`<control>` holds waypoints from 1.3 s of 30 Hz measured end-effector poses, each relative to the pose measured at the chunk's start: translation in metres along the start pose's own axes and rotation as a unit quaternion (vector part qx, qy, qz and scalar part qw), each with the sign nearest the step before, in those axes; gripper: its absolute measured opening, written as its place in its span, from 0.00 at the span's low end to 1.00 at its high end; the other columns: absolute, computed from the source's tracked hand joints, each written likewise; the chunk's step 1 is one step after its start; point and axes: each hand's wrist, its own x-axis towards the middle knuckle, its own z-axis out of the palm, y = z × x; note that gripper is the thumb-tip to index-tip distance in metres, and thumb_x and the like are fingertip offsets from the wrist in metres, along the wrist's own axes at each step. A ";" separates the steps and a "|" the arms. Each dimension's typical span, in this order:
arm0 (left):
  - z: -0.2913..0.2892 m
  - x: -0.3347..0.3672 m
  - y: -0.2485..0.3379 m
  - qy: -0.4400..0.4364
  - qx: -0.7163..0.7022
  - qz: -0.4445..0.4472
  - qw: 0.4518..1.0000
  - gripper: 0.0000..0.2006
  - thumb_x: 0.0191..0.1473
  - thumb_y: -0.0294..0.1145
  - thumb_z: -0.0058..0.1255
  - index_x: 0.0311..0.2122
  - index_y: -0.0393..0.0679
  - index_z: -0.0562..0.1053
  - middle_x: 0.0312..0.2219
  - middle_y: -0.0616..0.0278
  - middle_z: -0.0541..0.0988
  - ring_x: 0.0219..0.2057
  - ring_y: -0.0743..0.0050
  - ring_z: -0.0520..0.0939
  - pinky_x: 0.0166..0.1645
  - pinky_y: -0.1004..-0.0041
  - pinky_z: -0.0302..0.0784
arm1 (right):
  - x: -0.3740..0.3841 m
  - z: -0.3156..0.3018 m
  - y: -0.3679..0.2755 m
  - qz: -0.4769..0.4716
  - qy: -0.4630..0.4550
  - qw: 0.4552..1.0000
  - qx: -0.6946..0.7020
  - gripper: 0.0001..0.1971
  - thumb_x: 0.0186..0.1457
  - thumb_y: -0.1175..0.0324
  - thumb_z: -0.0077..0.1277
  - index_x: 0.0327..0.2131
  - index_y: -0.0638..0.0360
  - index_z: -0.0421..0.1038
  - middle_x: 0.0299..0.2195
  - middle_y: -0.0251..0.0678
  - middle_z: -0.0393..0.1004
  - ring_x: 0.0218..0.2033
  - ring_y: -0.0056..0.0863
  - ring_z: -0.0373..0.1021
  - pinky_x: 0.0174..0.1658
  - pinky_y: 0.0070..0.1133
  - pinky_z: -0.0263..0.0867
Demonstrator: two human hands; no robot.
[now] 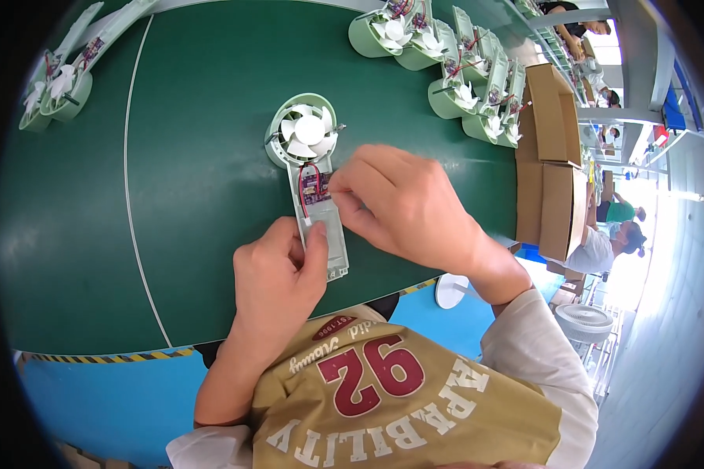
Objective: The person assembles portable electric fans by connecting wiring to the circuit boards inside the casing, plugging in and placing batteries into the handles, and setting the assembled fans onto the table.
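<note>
In front of me on the green table lies a pale green handheld fan housing [335,242], its round head away from me. White fan blades [307,130] sit inside the head, and a small purple circuit board [314,189] with red wires lies in the handle part. My left hand [283,262] grips the lower handle, thumb on top near a small white connector [307,222]. Over the right edge of the board, my right hand [403,199] has its fingertips pinched together. Whatever is between those fingertips is hidden.
Several similar fan housings [465,94] stand grouped at the far right, and more fan housings [59,90] lie at the far left. An open cardboard box [549,160] is at the table's right side. A white line [128,148] crosses the green table [203,195]. People work in the background.
</note>
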 end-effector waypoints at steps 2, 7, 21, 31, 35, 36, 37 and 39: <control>0.000 0.000 -0.001 -0.004 0.012 0.003 1.000 0.11 0.56 0.28 0.56 0.23 0.36 0.71 0.10 0.57 0.72 0.10 0.69 0.74 0.17 0.70 0.65 | -0.001 -0.001 -0.002 -0.013 -0.015 0.999 -0.045 0.08 0.43 0.78 0.59 0.30 0.60 0.71 0.25 0.34 0.69 0.24 0.34 0.69 0.25 0.28 0.66; 0.002 0.001 -0.002 -0.002 0.009 0.016 1.000 0.13 0.55 0.28 0.56 0.21 0.36 0.69 0.09 0.58 0.69 0.09 0.65 0.70 0.16 0.67 0.63 | -0.002 -0.004 -0.007 -0.024 -0.059 0.993 -0.099 0.09 0.43 0.77 0.59 0.30 0.61 0.70 0.27 0.34 0.68 0.26 0.34 0.68 0.25 0.28 0.67; 0.004 -0.003 -0.004 0.002 -0.002 0.027 1.000 0.14 0.55 0.27 0.56 0.20 0.37 0.66 0.09 0.58 0.68 0.09 0.63 0.69 0.17 0.66 0.63 | -0.026 0.018 -0.018 -0.022 0.036 0.995 -0.090 0.13 0.43 0.82 0.59 0.35 0.67 0.72 0.25 0.36 0.67 0.23 0.33 0.66 0.23 0.26 0.65; 0.007 -0.001 -0.004 -0.009 -0.012 0.032 0.999 0.13 0.56 0.27 0.54 0.22 0.36 0.67 0.10 0.57 0.70 0.10 0.65 0.72 0.17 0.67 0.64 | -0.035 0.026 -0.027 0.014 0.042 0.997 -0.057 0.20 0.45 0.80 0.60 0.44 0.75 0.71 0.29 0.41 0.71 0.24 0.34 0.68 0.25 0.26 0.67; 0.004 -0.001 0.002 -0.022 -0.007 0.018 1.000 0.12 0.57 0.27 0.54 0.23 0.36 0.68 0.11 0.56 0.72 0.11 0.64 0.74 0.18 0.68 0.66 | -0.034 0.021 -0.031 0.033 0.013 0.997 -0.063 0.20 0.48 0.79 0.59 0.46 0.74 0.71 0.31 0.41 0.71 0.26 0.36 0.69 0.28 0.28 0.68; 0.004 -0.001 0.001 -0.025 -0.005 0.017 1.000 0.12 0.57 0.28 0.54 0.24 0.35 0.69 0.12 0.56 0.74 0.12 0.65 0.75 0.19 0.69 0.67 | -0.034 0.018 -0.030 0.039 0.020 0.997 -0.063 0.20 0.48 0.79 0.59 0.46 0.74 0.71 0.31 0.41 0.71 0.26 0.36 0.69 0.28 0.28 0.68; 0.003 -0.001 0.001 -0.028 -0.003 0.017 0.999 0.11 0.57 0.28 0.54 0.25 0.34 0.71 0.13 0.55 0.75 0.13 0.66 0.77 0.19 0.70 0.68 | -0.034 0.014 -0.027 0.060 0.019 0.998 0.000 0.21 0.48 0.78 0.59 0.48 0.71 0.71 0.32 0.41 0.72 0.28 0.36 0.70 0.30 0.28 0.69; 0.001 -0.002 0.001 -0.043 -0.032 -0.022 0.998 0.10 0.57 0.28 0.55 0.28 0.33 0.72 0.15 0.55 0.77 0.14 0.69 0.78 0.20 0.71 0.69 | -0.038 0.011 -0.024 0.076 0.018 0.994 0.072 0.23 0.48 0.78 0.60 0.50 0.69 0.71 0.33 0.41 0.72 0.30 0.37 0.71 0.33 0.28 0.70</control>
